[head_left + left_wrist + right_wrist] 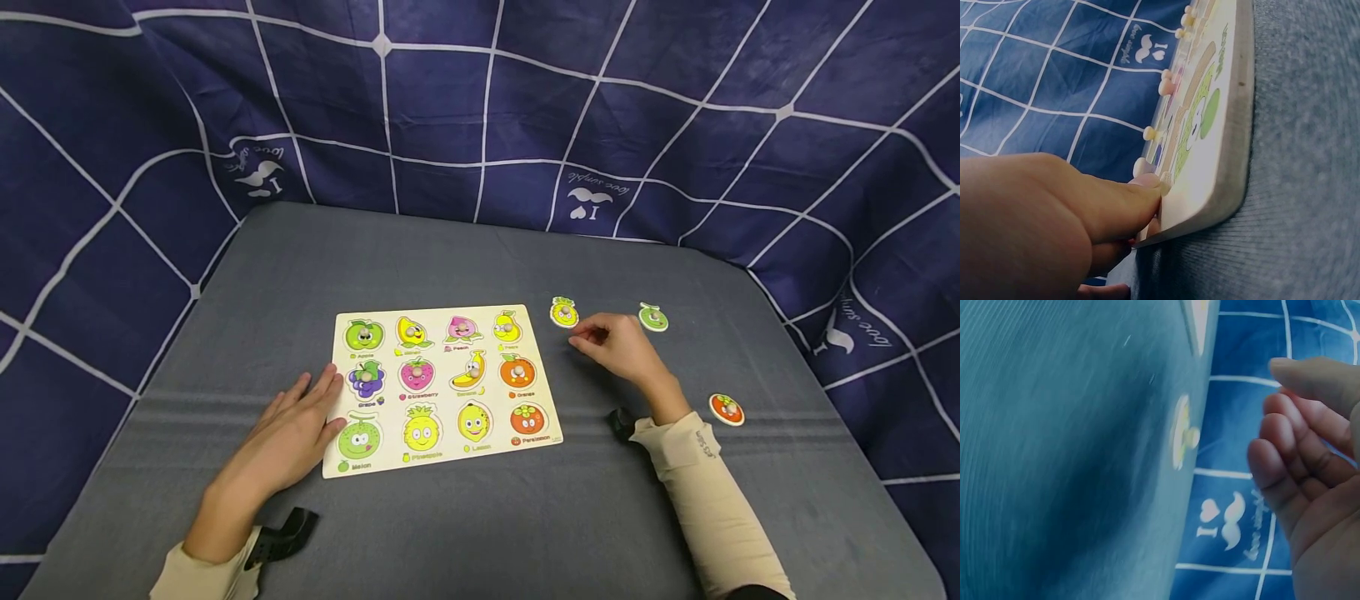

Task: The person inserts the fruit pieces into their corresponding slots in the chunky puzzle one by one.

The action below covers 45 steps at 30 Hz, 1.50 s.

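Observation:
A wooden fruit puzzle board [446, 450] lies flat on the grey table. My left hand [292, 433] rests at its left side, fingers fairly straight, with fingertips and thumb touching the edge. The left wrist view shows the thumb [1119, 203] against the board's corner. Over the table right of the board is my right hand [618, 346], fingers loosely bent around nothing visible. Just beyond its fingertips lies a loose pineapple puzzle piece [564, 312]; in the right wrist view, a knobbed puzzle piece [1180, 432] sits apart from the fingers.
Behind the right hand lies a green melon piece [653, 317]. A persimmon piece [727, 409] is farther right, near the sleeve [712, 500]. Several knobbed fruit pieces sit in the board's upper rows, including an orange piece [517, 372]. A blue checked cloth [450, 100] hangs behind the table.

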Motion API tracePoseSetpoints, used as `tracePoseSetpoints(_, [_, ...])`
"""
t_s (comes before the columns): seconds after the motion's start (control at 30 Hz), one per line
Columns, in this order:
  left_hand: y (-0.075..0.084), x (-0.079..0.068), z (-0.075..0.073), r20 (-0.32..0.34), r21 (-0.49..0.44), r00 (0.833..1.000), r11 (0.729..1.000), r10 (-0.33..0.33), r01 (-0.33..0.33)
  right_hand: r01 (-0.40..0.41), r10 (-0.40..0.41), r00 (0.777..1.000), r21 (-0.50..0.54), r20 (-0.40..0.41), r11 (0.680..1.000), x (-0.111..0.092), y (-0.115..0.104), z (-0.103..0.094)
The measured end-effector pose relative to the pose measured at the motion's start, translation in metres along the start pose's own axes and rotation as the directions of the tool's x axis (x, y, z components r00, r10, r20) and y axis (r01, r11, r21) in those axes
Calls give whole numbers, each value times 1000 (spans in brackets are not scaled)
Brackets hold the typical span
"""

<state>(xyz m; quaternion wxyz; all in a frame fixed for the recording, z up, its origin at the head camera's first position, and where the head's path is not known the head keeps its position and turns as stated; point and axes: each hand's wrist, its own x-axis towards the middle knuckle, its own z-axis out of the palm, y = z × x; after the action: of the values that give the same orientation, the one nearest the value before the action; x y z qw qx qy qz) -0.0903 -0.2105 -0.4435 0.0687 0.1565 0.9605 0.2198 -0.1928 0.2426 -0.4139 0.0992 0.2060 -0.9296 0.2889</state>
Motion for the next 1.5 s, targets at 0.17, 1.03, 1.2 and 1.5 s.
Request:
tracePoseSetpoints(0.17, [0,0,0,0,-4,1000,1000,-3,3,1,-2,998,-14,-57,1000,-3,13,-6])
tracePoseSetpoints(1.03, [1,-1,0,-14,16,1000,1000,1,-1,-206,211,938,47,-275,978,-9,83,-47])
tracePoseSetpoints(1.2, [1,-1,0,-15,15,1000,1000,4,-4,-248,248,925,34,-288,968,-13,95,-54])
tracePoseSetpoints(1.5, [1,-2,0,-15,20,1000,1000,5,-5,-337,335,895,45,-296,941,-21,116,-65])
